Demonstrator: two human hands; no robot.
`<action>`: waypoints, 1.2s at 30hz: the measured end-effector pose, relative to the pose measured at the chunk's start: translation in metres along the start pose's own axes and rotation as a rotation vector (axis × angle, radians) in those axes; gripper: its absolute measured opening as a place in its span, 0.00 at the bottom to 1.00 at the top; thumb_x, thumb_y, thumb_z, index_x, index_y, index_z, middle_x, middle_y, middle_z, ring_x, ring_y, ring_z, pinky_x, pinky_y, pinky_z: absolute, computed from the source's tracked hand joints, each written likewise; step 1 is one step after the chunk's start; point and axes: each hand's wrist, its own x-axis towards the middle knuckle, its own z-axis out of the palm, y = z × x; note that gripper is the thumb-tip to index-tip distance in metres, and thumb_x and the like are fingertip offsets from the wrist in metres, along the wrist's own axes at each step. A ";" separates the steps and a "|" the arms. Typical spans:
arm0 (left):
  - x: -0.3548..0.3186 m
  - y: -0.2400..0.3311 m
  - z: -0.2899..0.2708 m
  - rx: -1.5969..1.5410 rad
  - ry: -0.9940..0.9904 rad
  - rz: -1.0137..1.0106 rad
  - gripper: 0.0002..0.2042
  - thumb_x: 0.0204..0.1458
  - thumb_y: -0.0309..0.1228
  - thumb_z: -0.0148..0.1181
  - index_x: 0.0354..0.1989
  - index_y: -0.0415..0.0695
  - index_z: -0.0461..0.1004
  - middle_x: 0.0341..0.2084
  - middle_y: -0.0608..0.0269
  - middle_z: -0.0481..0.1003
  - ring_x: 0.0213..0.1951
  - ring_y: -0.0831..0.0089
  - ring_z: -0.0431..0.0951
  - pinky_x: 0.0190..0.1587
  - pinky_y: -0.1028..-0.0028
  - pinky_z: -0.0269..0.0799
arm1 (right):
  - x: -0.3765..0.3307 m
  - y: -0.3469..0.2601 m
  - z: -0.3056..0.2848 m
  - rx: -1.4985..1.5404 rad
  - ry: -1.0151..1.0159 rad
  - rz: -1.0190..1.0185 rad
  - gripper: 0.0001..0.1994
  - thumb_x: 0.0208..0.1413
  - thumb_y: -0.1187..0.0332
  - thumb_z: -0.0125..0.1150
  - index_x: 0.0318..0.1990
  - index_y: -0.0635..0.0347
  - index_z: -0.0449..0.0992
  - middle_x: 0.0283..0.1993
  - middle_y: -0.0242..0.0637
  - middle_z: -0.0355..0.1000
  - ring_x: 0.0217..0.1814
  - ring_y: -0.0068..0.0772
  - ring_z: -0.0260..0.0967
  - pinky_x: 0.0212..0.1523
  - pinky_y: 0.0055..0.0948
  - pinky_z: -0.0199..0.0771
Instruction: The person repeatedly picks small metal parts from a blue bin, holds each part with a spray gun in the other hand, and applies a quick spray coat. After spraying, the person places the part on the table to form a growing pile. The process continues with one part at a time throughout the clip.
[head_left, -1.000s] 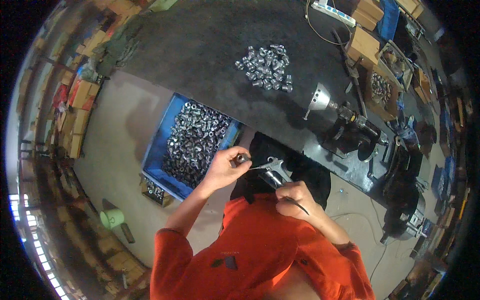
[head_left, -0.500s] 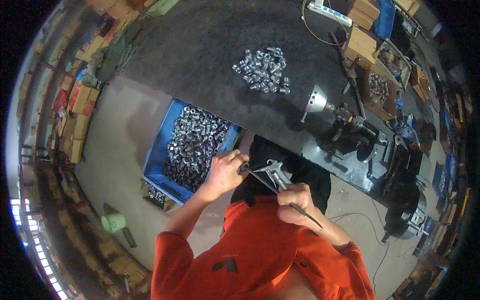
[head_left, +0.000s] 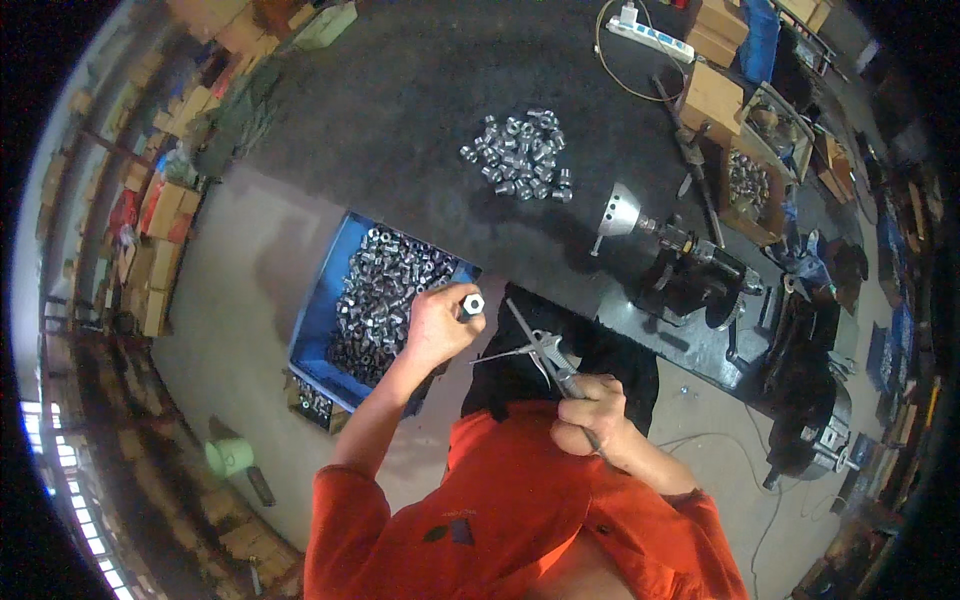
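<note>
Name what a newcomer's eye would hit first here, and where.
Probably the blue bin heaped with metal fittings, left of centre, with the left hand holding one hex-ended fitting by its right side. Next, likely the loose pile of shiny fittings on the dark table, upper centre. Then the silver trigger gun in the right hand, below the table edge.

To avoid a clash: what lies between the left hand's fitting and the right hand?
In the head view, a slim rod and a gun-shaped tool lie between the fitting and the right hand.
</note>
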 end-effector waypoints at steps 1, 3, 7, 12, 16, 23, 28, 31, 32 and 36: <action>0.002 -0.001 -0.002 -0.023 -0.053 -0.058 0.09 0.35 0.24 0.61 0.28 0.39 0.74 0.14 0.67 0.67 0.15 0.84 0.62 0.19 0.80 0.58 | -0.002 0.000 -0.004 -0.008 -0.003 0.015 0.11 0.21 0.70 0.59 0.11 0.54 0.60 0.14 0.34 0.52 0.14 0.34 0.56 0.13 0.31 0.56; 0.008 0.002 -0.002 -0.124 -0.052 -0.108 0.08 0.36 0.25 0.60 0.28 0.39 0.74 0.11 0.65 0.66 0.14 0.83 0.62 0.18 0.78 0.59 | -0.011 0.007 0.000 -0.010 0.010 -0.004 0.13 0.21 0.70 0.58 0.11 0.54 0.56 0.14 0.33 0.51 0.15 0.34 0.54 0.12 0.32 0.53; 0.027 0.007 -0.002 -0.189 -0.099 -0.075 0.06 0.40 0.23 0.60 0.28 0.37 0.73 0.15 0.74 0.66 0.19 0.89 0.61 0.20 0.83 0.56 | -0.015 0.007 0.001 0.131 0.058 0.136 0.12 0.26 0.74 0.57 0.12 0.55 0.57 0.14 0.34 0.51 0.15 0.36 0.55 0.13 0.33 0.52; 0.072 -0.026 0.017 -0.204 -0.175 -0.058 0.04 0.41 0.23 0.58 0.27 0.37 0.72 0.15 0.73 0.67 0.18 0.87 0.65 0.20 0.81 0.60 | -0.018 0.005 -0.001 0.142 0.071 0.228 0.11 0.29 0.76 0.55 0.13 0.55 0.57 0.14 0.35 0.52 0.14 0.38 0.55 0.14 0.35 0.52; 0.128 -0.018 0.027 0.012 -0.237 -0.034 0.08 0.39 0.27 0.58 0.27 0.36 0.72 0.15 0.60 0.72 0.17 0.74 0.72 0.22 0.74 0.67 | -0.024 0.006 -0.004 0.151 0.055 0.257 0.11 0.30 0.76 0.54 0.12 0.56 0.56 0.13 0.36 0.51 0.15 0.38 0.56 0.14 0.34 0.51; 0.209 0.009 0.038 0.360 -0.163 -0.025 0.16 0.36 0.35 0.59 0.35 0.42 0.76 0.34 0.50 0.76 0.39 0.55 0.76 0.44 0.62 0.71 | -0.026 0.005 -0.006 0.094 0.113 0.305 0.08 0.30 0.79 0.53 0.13 0.57 0.60 0.14 0.36 0.56 0.14 0.37 0.58 0.14 0.31 0.54; 0.226 0.022 0.041 0.357 -0.106 0.013 0.20 0.41 0.34 0.58 0.46 0.45 0.71 0.36 0.49 0.75 0.42 0.54 0.74 0.46 0.60 0.69 | -0.032 0.007 -0.004 0.046 0.159 0.325 0.06 0.30 0.79 0.54 0.14 0.58 0.64 0.15 0.37 0.60 0.15 0.38 0.62 0.15 0.29 0.57; 0.222 0.010 0.039 0.293 -0.115 0.040 0.20 0.41 0.34 0.57 0.47 0.46 0.70 0.37 0.49 0.75 0.42 0.53 0.74 0.46 0.58 0.69 | -0.037 0.010 0.000 0.036 0.130 0.337 0.06 0.30 0.78 0.54 0.14 0.57 0.64 0.15 0.38 0.61 0.16 0.38 0.63 0.15 0.28 0.58; 0.220 0.004 0.036 0.287 -0.104 0.065 0.21 0.42 0.33 0.55 0.48 0.46 0.69 0.38 0.48 0.74 0.42 0.52 0.74 0.45 0.57 0.69 | -0.036 0.011 0.001 0.057 0.183 0.317 0.07 0.30 0.78 0.54 0.13 0.56 0.64 0.15 0.38 0.61 0.15 0.38 0.63 0.15 0.28 0.58; 0.178 -0.012 0.002 0.123 0.034 0.227 0.17 0.43 0.32 0.56 0.44 0.42 0.71 0.22 0.52 0.75 0.27 0.56 0.76 0.30 0.63 0.70 | -0.041 0.016 0.008 0.058 0.179 0.339 0.09 0.30 0.81 0.52 0.11 0.56 0.60 0.13 0.34 0.58 0.13 0.33 0.60 0.15 0.25 0.55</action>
